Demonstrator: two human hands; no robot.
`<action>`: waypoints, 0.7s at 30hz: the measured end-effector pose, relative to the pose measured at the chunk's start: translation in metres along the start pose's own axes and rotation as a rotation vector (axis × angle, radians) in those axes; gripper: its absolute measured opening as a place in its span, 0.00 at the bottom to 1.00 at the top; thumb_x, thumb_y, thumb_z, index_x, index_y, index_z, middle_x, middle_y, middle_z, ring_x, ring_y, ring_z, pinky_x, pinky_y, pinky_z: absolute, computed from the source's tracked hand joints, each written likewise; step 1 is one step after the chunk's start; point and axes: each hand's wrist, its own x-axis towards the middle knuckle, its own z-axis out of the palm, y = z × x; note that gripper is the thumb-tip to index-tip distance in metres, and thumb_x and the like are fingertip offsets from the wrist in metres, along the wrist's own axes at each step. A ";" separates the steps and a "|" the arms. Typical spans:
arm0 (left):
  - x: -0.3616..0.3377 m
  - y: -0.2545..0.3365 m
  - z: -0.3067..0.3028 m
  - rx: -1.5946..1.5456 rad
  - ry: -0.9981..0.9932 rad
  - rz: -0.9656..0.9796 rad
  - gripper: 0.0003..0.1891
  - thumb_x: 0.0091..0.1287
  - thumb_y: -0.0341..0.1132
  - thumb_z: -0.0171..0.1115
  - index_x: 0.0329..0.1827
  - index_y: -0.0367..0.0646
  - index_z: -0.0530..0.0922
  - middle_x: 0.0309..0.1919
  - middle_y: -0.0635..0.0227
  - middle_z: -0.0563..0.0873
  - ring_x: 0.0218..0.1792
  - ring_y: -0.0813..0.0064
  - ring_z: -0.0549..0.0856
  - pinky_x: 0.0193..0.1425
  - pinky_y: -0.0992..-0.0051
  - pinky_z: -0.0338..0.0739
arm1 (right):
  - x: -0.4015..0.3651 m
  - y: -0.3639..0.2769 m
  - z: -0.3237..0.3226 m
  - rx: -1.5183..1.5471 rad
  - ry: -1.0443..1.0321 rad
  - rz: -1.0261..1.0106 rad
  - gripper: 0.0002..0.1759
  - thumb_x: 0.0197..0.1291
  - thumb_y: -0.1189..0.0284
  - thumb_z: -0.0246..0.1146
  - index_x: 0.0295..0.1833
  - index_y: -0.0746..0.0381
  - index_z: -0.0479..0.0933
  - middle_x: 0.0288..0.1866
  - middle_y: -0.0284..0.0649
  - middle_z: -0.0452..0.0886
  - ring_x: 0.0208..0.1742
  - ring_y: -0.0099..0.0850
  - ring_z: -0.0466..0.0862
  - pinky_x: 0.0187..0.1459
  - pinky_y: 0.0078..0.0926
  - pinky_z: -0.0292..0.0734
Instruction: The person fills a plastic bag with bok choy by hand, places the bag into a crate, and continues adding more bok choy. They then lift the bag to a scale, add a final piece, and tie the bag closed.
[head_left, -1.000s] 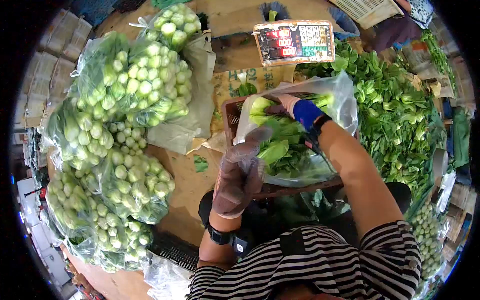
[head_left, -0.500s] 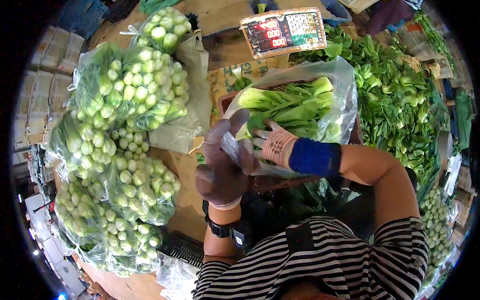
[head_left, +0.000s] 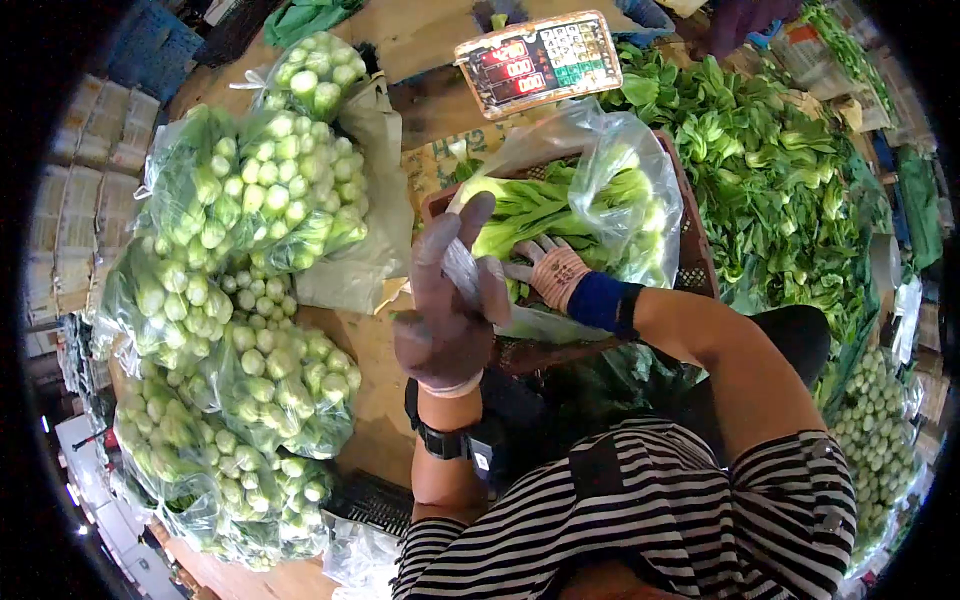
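Note:
A clear plastic bag [head_left: 640,170] filled with green bok choy [head_left: 530,210] lies in a brown plastic crate [head_left: 695,260] in front of me. My left hand [head_left: 450,300], in a grey-brown glove, pinches the bag's near edge. My right hand [head_left: 550,272], in a pink knit glove with a blue cuff, presses on the bag's mouth next to the left hand, fingers bent into the plastic.
A digital scale [head_left: 535,60] with red digits stands behind the crate. Several full bags of bok choy [head_left: 250,200] are piled at the left. Loose leafy greens [head_left: 790,190] are heaped at the right. Cardboard boxes [head_left: 90,170] line the far left.
My right hand came out of the bag's far end and moved back to the near opening beside the left hand. The bag's top has been drawn together.

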 end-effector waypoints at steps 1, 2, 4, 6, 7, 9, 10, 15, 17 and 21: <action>0.002 0.003 0.004 0.139 0.072 0.006 0.44 0.58 0.68 0.50 0.73 0.54 0.57 0.71 0.50 0.59 0.26 0.77 0.71 0.29 0.77 0.67 | 0.002 -0.003 -0.019 0.000 0.001 -0.001 0.32 0.56 0.69 0.57 0.67 0.36 0.63 0.63 0.44 0.66 0.55 0.49 0.75 0.55 0.44 0.72; 0.002 0.004 0.000 0.128 0.026 0.012 0.43 0.58 0.69 0.48 0.73 0.54 0.56 0.71 0.50 0.59 0.26 0.76 0.71 0.29 0.78 0.66 | 0.004 -0.004 -0.037 0.040 -0.151 0.045 0.30 0.56 0.69 0.58 0.66 0.39 0.64 0.61 0.43 0.68 0.54 0.47 0.76 0.53 0.43 0.74; 0.003 0.007 -0.005 0.117 -0.020 0.009 0.43 0.59 0.70 0.45 0.74 0.54 0.56 0.70 0.51 0.60 0.26 0.76 0.70 0.29 0.78 0.66 | 0.004 0.015 -0.057 0.071 -0.204 -0.012 0.24 0.54 0.71 0.59 0.60 0.51 0.71 0.55 0.44 0.75 0.51 0.38 0.79 0.47 0.38 0.78; 0.003 0.007 0.002 0.545 0.124 0.067 0.37 0.63 0.62 0.45 0.71 0.51 0.59 0.68 0.51 0.64 0.24 0.75 0.73 0.27 0.79 0.67 | -0.008 0.085 -0.058 0.053 0.128 0.095 0.25 0.56 0.62 0.60 0.59 0.58 0.69 0.46 0.47 0.80 0.47 0.43 0.80 0.46 0.38 0.77; 0.004 0.006 0.007 0.776 0.191 0.116 0.32 0.66 0.56 0.44 0.69 0.48 0.62 0.65 0.50 0.68 0.22 0.75 0.75 0.25 0.79 0.67 | -0.022 0.092 -0.091 0.050 0.072 0.258 0.30 0.58 0.57 0.60 0.63 0.58 0.65 0.45 0.52 0.79 0.47 0.48 0.79 0.47 0.40 0.76; 0.006 0.008 0.010 0.474 0.189 0.094 0.29 0.68 0.53 0.43 0.67 0.46 0.65 0.62 0.49 0.72 0.20 0.74 0.76 0.22 0.80 0.68 | -0.066 0.094 -0.160 -0.120 -0.119 0.389 0.32 0.63 0.51 0.55 0.65 0.61 0.63 0.41 0.59 0.79 0.46 0.52 0.79 0.47 0.42 0.74; 0.007 0.009 0.007 -0.046 0.105 0.031 0.30 0.67 0.55 0.44 0.66 0.47 0.66 0.62 0.49 0.72 0.20 0.74 0.76 0.21 0.80 0.68 | -0.092 0.100 -0.182 -0.182 -0.333 0.300 0.31 0.62 0.52 0.56 0.64 0.60 0.64 0.42 0.55 0.80 0.46 0.48 0.80 0.48 0.39 0.74; 0.003 0.015 -0.005 -0.144 0.033 -0.074 0.33 0.65 0.58 0.47 0.67 0.44 0.65 0.59 0.46 0.74 0.21 0.71 0.78 0.21 0.79 0.69 | -0.169 0.114 -0.237 -0.542 -0.694 0.368 0.09 0.53 0.67 0.60 0.39 0.57 0.76 0.40 0.44 0.80 0.44 0.42 0.78 0.43 0.44 0.74; 0.005 0.016 -0.013 -0.123 0.001 -0.067 0.33 0.65 0.58 0.48 0.67 0.43 0.65 0.58 0.45 0.75 0.21 0.70 0.79 0.21 0.78 0.70 | -0.201 0.157 -0.235 -0.814 -0.593 0.106 0.07 0.53 0.70 0.60 0.38 0.56 0.79 0.44 0.40 0.79 0.46 0.40 0.77 0.46 0.43 0.73; 0.001 0.019 -0.011 -0.133 0.056 -0.086 0.34 0.65 0.57 0.52 0.65 0.40 0.66 0.57 0.44 0.76 0.25 0.66 0.82 0.23 0.76 0.74 | -0.198 0.123 -0.277 -0.713 -0.352 0.042 0.14 0.57 0.69 0.57 0.50 0.52 0.77 0.57 0.35 0.75 0.56 0.39 0.74 0.57 0.39 0.69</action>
